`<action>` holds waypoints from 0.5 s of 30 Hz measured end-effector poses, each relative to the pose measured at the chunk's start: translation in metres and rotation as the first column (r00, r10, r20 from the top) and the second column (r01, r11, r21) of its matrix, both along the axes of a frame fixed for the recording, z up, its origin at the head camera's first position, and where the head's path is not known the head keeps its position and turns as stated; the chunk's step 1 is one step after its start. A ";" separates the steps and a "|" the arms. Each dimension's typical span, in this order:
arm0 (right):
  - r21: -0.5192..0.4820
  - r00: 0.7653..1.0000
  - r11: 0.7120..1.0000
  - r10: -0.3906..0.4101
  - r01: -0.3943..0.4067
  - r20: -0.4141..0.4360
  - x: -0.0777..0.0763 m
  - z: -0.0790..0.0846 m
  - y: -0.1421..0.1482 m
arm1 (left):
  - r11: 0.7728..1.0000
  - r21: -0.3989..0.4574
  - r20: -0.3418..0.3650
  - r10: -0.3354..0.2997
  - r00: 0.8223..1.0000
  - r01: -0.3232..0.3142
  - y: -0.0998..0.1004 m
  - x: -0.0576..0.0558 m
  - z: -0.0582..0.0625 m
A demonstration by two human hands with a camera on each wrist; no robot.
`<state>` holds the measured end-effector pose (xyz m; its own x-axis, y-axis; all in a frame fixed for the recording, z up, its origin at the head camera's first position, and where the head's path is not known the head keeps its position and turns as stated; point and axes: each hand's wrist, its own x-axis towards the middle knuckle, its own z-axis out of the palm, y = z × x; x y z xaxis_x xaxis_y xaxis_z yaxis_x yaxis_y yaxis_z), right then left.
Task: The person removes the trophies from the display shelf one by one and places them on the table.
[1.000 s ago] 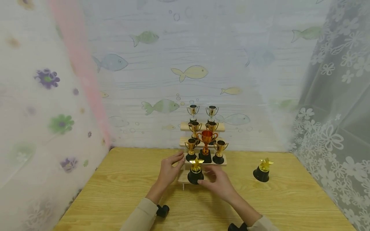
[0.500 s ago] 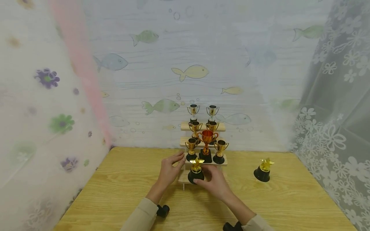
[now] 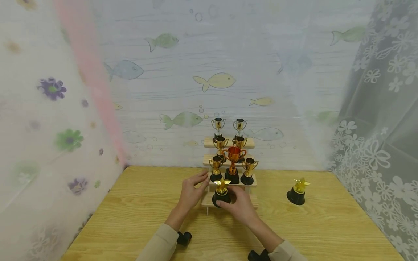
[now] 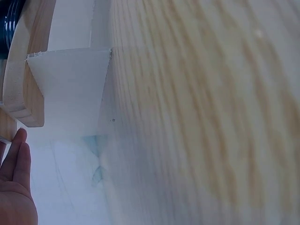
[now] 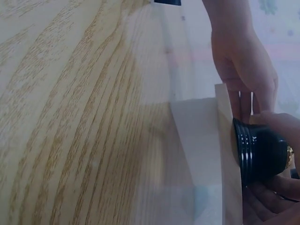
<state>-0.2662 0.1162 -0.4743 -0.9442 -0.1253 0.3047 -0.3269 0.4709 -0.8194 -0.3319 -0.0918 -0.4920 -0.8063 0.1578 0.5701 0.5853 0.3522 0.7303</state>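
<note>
A gold star trophy (image 3: 221, 198) with a black base stands at the left part of the bottom step of a tiered wooden stand (image 3: 252, 200). My right hand (image 3: 241, 206) holds that base, thumb on the front and fingers around its right side. In the right wrist view the black base (image 5: 260, 152) sits upright against the step's board (image 5: 228, 154). My left hand (image 3: 192, 190) is at the stand's left side, fingers extended. The left wrist view shows these straight fingers (image 4: 21, 161) right at the end of a wooden step (image 4: 33, 101).
Gold cups (image 3: 249, 167), an orange cup (image 3: 234, 155) and silver-and-gold cups (image 3: 240, 125) stand on the upper steps. Another star trophy (image 3: 296, 195) stands on the wooden table (image 3: 143, 203) at the right. A fish-patterned curtain (image 3: 176, 90) hangs behind.
My right hand has moved slightly left and closed around the star trophy's black base. The left hand and the stand stay where they were.
</note>
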 end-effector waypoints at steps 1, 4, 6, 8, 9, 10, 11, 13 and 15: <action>-0.001 1.000 1.000 -0.002 0.002 -0.002 0.000 0.000 0.000 | 1.000 -0.002 0.000 0.000 1.000 0.000 0.000 0.000 0.000; 0.003 1.000 1.000 -0.010 0.010 -0.012 0.000 -0.002 -0.001 | 1.000 -0.002 0.001 0.001 1.000 -0.001 0.000 0.000 0.000; 0.006 1.000 1.000 -0.017 0.017 -0.012 -0.001 -0.002 -0.001 | 1.000 -0.001 -0.001 0.001 1.000 -0.001 0.001 0.000 0.000; 0.008 1.000 1.000 -0.020 0.020 -0.009 0.000 -0.002 -0.001 | 1.000 0.002 0.000 0.003 1.000 -0.003 0.001 0.001 0.001; 0.009 1.000 1.000 -0.021 0.021 -0.007 0.000 -0.001 -0.001 | 1.000 0.002 0.000 0.004 1.000 -0.004 0.001 0.001 0.002; 0.008 1.000 1.000 -0.021 0.021 -0.003 0.000 -0.001 -0.001 | 1.000 0.001 0.001 0.006 1.000 -0.006 0.001 0.001 0.002; 0.010 1.000 1.000 -0.021 0.021 -0.002 0.000 0.000 -0.001 | 1.000 0.000 0.000 0.007 1.000 -0.007 0.001 0.002 0.002; 0.018 1.000 1.000 -0.022 0.022 0.000 0.001 0.000 -0.001 | 1.000 -0.002 0.004 0.008 1.000 -0.008 0.000 0.002 0.002; 0.027 1.000 0.999 -0.024 0.024 -0.002 0.002 0.001 -0.001 | 1.000 -0.007 0.007 0.008 1.000 -0.008 0.000 0.002 0.002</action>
